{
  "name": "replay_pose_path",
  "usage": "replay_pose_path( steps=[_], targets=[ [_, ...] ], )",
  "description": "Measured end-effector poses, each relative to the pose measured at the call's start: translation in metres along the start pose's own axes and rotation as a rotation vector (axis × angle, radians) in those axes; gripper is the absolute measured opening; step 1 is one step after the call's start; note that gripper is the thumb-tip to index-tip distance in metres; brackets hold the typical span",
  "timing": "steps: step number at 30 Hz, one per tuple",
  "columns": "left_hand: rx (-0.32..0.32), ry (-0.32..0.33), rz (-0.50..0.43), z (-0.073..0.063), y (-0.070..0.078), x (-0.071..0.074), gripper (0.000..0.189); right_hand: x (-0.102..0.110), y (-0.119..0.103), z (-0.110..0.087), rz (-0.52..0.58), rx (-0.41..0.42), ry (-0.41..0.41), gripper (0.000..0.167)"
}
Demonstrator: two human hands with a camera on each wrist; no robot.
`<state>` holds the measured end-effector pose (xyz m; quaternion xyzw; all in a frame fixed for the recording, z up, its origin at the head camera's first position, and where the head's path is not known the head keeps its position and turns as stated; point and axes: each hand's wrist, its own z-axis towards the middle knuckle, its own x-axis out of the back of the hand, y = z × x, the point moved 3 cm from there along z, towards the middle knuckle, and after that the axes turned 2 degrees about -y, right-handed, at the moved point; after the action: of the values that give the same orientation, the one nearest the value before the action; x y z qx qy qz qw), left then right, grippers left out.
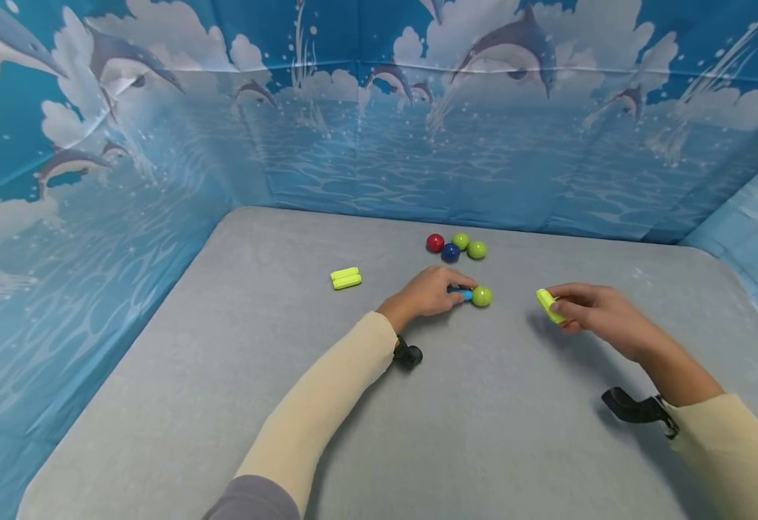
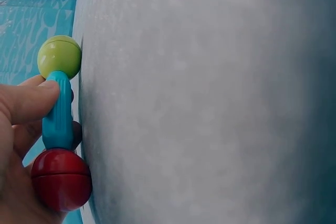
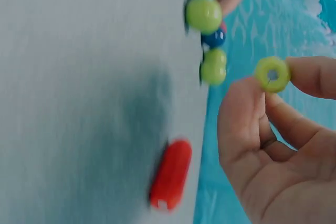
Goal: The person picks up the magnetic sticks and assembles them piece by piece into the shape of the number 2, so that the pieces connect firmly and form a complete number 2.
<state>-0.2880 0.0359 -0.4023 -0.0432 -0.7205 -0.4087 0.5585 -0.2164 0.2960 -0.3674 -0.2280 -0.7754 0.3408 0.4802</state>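
In the left wrist view my left hand [image 1: 432,290] grips a ribbed blue rod [image 2: 58,111] with thumb and fingers, close over the table. A green ball [image 1: 481,296] sits on the rod's far end, and a red ball [image 2: 61,179] on its near end lies against the palm, hidden from the head view. Off to the right, my right hand [image 1: 603,318] pinches a short yellow-green rod [image 1: 550,306] above the table. One end of that rod faces the right wrist camera and shows a grey round centre. A red rod [image 3: 171,175] lies on the table near this hand.
Behind the left hand stand a red ball [image 1: 435,243], a dark blue ball [image 1: 450,253] and two green balls [image 1: 477,250], close together. Two yellow-green rods [image 1: 346,278] lie side by side to the left. A blue dolphin-print curtain [image 1: 366,159] borders the grey table [image 1: 470,433].
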Motion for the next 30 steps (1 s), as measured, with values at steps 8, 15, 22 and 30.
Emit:
replay_pose_path(
  steps=[8, 15, 22, 30],
  targets=[
    [0.013, -0.007, 0.007, -0.002, -0.001, 0.003, 0.036, -0.034, -0.018, 0.023, 0.361, -0.101, -0.158, 0.062],
    [0.016, -0.008, 0.013, -0.002, 0.002, 0.003, 0.036, -0.047, -0.027, 0.032, 0.438, -0.112, -0.183, 0.057],
    [0.025, 0.001, 0.019, -0.002, 0.003, 0.002, 0.035, -0.054, -0.030, 0.034, 0.495, -0.119, -0.200, 0.057],
    [0.029, -0.009, 0.025, -0.001, 0.003, 0.002, 0.035, -0.056, -0.029, 0.036, 0.586, -0.105, -0.198, 0.047]
  ],
)
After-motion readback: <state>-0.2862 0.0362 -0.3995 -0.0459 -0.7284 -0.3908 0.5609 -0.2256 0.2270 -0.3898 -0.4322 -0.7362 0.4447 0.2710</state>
